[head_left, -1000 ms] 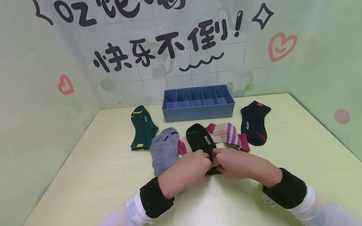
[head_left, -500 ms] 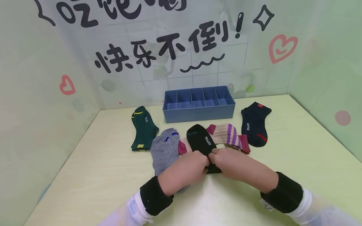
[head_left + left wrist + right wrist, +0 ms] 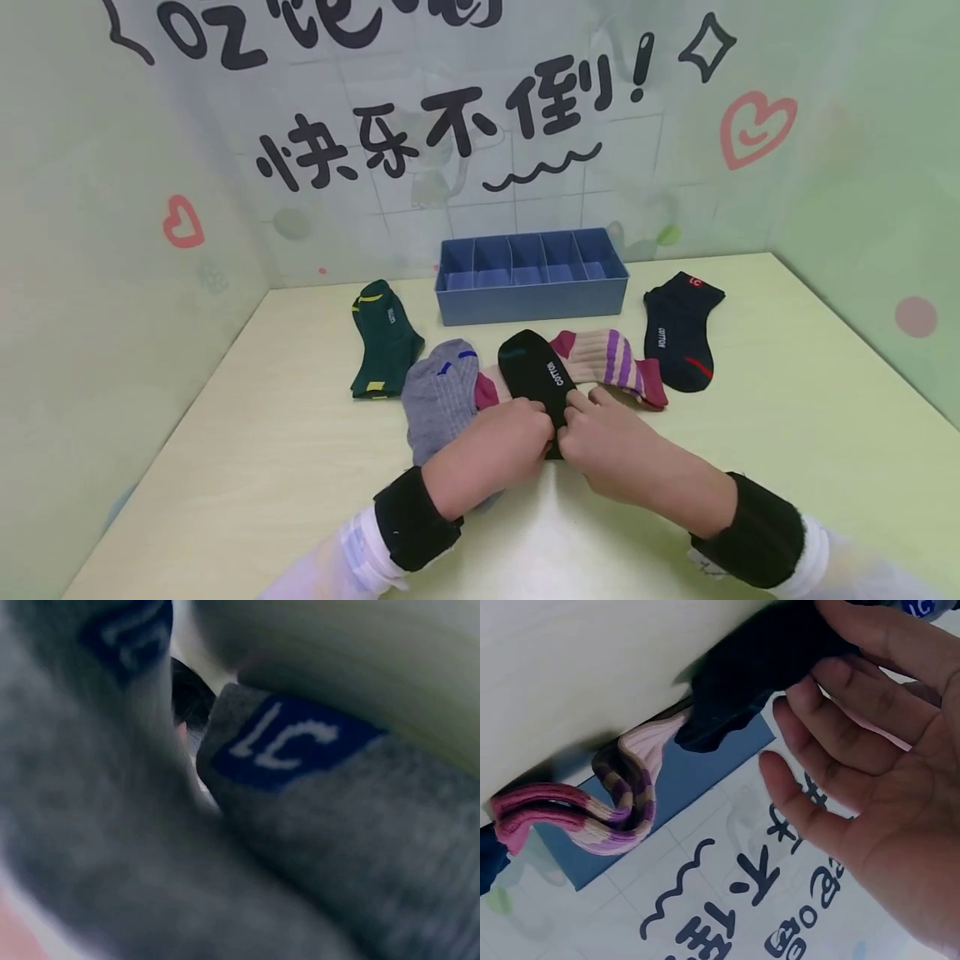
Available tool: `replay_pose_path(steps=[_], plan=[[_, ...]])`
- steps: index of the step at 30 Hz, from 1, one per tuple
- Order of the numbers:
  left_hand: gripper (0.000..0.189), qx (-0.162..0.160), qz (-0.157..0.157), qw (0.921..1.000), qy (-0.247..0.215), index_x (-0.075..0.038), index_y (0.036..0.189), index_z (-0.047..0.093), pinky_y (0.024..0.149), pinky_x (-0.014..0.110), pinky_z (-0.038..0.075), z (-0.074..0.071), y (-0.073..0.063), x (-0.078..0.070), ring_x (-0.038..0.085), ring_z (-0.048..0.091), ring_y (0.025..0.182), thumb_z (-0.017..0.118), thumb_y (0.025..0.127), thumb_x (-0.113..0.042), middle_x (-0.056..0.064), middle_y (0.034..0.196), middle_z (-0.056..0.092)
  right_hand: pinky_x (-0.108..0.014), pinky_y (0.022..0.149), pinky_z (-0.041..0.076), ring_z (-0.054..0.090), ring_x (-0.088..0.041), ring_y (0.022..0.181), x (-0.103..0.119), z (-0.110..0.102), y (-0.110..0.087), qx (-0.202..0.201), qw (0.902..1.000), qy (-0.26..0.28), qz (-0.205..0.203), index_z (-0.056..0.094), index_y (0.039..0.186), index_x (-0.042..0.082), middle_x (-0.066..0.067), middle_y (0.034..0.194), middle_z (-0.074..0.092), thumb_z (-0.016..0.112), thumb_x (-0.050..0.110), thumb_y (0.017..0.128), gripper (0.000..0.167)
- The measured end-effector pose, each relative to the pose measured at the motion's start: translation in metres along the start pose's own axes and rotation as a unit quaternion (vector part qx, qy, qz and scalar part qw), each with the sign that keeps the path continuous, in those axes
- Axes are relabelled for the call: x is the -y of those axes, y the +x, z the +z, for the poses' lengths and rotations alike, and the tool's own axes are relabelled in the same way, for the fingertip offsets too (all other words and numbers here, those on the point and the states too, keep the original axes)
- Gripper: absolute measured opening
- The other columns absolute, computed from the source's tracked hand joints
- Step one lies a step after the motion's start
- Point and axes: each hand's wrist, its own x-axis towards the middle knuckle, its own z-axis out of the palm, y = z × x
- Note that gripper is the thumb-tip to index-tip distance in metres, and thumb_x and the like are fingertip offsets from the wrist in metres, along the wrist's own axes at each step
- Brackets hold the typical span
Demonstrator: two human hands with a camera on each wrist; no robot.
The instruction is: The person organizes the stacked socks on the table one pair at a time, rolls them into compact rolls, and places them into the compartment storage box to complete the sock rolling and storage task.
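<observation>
A black sock (image 3: 528,367) marked COTTON lies across a cream, pink and purple striped pair of socks (image 3: 600,354). My left hand (image 3: 498,442) grips the black sock's near end from the left side. From the right, my right hand (image 3: 618,446) pinches the same end; the right wrist view shows the dark cloth (image 3: 757,667) between thumb and index finger, the other fingers loosely bent. Grey socks (image 3: 441,392) lie partly under my left forearm. Their blue-patched cuffs (image 3: 300,742) fill the left wrist view, which hides the left fingers.
A blue box (image 3: 532,302) with several compartments stands at the back against the printed wall. Green socks (image 3: 384,342) with yellow marks lie to the left. On the right lie navy socks (image 3: 677,333) with red marks. Side walls border the pale table (image 3: 247,450).
My right hand has shifted slightly left and its wrist has dropped lower, covering more of the black sock's near end. The left hand stays nearly in place. The head view has shifted a little.
</observation>
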Motion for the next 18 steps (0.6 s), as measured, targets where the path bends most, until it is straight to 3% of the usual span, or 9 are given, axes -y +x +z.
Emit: replay_pose_path(steps=[5,8,14,18], plan=[[0.002,-0.002,-0.006,0.9998,-0.021,-0.01,0.095,0.077,0.06,0.02,0.048,0.002,0.003,-0.001,0.012,0.054,0.066,0.078,0.095,-0.013,0.002,0.079,0.065,-0.036,0.081,0.05,0.056,-0.02,0.085,-0.006,0.004,0.002,0.015,0.9991,0.037,-0.011,0.079,0.092,0.009,-0.004,0.085,0.072,0.087,0.028,0.086,0.021],[0.002,-0.016,-0.002,0.9999,0.001,-0.011,0.096,0.077,0.056,0.021,0.046,0.002,0.002,-0.002,0.013,0.054,0.065,0.077,0.095,-0.01,0.002,0.079,0.065,-0.035,0.084,0.052,0.058,-0.019,0.086,-0.011,0.003,0.003,0.038,0.996,0.081,-0.003,0.08,0.096,0.009,-0.003,0.085,0.073,0.086,0.027,0.088,0.021],[0.019,-0.032,0.026,0.9942,0.099,-0.016,0.105,0.081,0.072,0.027,0.06,0.003,-0.003,-0.005,0.015,0.063,0.085,0.079,0.097,-0.033,0.001,0.099,0.075,-0.041,0.094,0.051,0.062,-0.022,0.094,-0.016,0.0,0.002,0.065,0.9886,0.135,0.013,0.081,0.098,0.008,-0.005,0.091,0.075,0.084,0.02,0.088,0.015],[0.026,-0.04,0.044,0.9907,0.122,-0.019,0.109,0.081,0.077,0.027,0.059,0.003,-0.005,-0.007,0.015,0.063,0.093,0.083,0.093,-0.04,-0.001,0.105,0.077,-0.049,0.103,0.049,0.064,-0.025,0.104,-0.018,-0.002,0.001,0.096,0.9779,0.181,0.039,0.081,0.1,0.009,-0.007,0.098,0.076,0.084,0.014,0.087,0.015]])
